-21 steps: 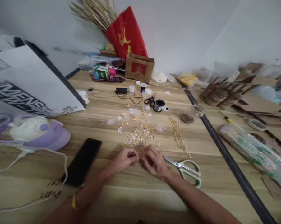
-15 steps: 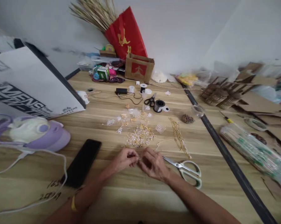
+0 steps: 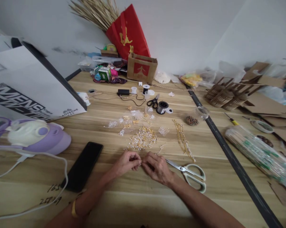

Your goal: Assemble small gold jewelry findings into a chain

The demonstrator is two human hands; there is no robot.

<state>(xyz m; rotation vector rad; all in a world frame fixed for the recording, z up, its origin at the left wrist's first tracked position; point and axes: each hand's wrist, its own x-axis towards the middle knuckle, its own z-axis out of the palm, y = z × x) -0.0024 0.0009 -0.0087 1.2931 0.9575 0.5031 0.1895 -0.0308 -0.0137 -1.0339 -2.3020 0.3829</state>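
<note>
— Left hand [image 3: 126, 162] and right hand [image 3: 156, 167]?
— Fingertips pinched together over the wooden table [image 3: 138, 202]; what they pinch is too small to tell.
— Nearby?
— Pile of gold findings [image 3: 143, 138] just beyond; scissors [image 3: 190, 174] beside the right hand.

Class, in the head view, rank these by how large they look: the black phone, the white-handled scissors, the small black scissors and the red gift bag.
1. Red gift bag, though it stands farthest away.
2. Black phone, near the camera, so this ranking against the bag is unsure.
3. White-handled scissors.
4. Small black scissors.
</note>
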